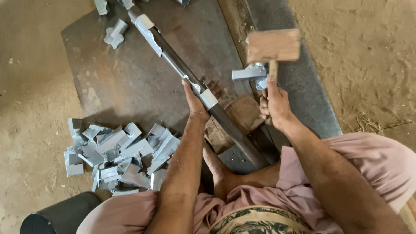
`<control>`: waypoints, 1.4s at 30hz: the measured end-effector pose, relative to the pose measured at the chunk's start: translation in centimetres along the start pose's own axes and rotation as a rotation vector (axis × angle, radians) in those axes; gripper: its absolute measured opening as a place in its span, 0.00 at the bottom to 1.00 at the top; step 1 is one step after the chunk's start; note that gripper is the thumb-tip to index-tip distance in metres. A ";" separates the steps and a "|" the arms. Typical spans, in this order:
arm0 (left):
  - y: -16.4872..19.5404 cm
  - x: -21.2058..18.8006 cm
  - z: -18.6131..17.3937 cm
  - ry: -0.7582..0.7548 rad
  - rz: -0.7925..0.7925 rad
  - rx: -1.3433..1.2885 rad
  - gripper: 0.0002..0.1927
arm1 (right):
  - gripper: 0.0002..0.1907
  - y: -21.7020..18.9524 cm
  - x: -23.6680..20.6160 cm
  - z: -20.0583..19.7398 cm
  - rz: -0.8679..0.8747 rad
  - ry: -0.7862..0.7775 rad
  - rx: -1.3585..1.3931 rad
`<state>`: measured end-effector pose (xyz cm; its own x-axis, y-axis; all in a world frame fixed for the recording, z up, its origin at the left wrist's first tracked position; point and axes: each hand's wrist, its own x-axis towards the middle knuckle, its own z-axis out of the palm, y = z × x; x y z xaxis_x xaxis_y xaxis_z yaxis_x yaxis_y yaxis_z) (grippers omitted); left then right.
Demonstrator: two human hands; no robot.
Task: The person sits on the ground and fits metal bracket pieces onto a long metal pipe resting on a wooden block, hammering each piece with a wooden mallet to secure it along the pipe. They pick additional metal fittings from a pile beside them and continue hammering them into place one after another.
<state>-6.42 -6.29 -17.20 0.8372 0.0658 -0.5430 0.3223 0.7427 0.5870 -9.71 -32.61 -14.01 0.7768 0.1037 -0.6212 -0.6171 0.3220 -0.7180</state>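
Seated on a sandy floor, a person closes the left hand around a dark iron bar ringed with pale sheet-metal clips, the bar slanting across a rusty steel plate. Meanwhile the right hand is clenched on the handle of a wooden mallet, its blurred head raised above a bent grey metal piece just beside that hand. Nearby, left of the forearm, lies a heap of folded grey metal pieces, with a black cylinder below it.
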 end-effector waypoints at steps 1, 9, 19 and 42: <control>0.1 -0.2 0.2 -0.039 0.025 0.016 0.48 | 0.32 -0.1 0.0 0.0 0.049 -0.127 -0.251; -0.5 -0.6 -1.7 -0.055 -0.055 0.021 0.48 | 0.37 -1.1 -0.5 0.4 0.181 -0.135 -0.096; 6.5 -5.8 1.6 0.087 0.749 2.163 0.44 | 0.36 -1.8 -2.2 1.6 0.211 -0.022 -0.237; 7.1 -2.5 -1.8 0.224 0.189 0.799 0.31 | 0.20 -4.0 -3.6 5.9 -0.384 -0.184 -0.309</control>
<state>-7.01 -0.04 -12.75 0.8280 0.3342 -0.4502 0.4720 0.0177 0.8814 -9.34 -28.67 -7.03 0.9463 0.2053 -0.2496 -0.2702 0.0791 -0.9595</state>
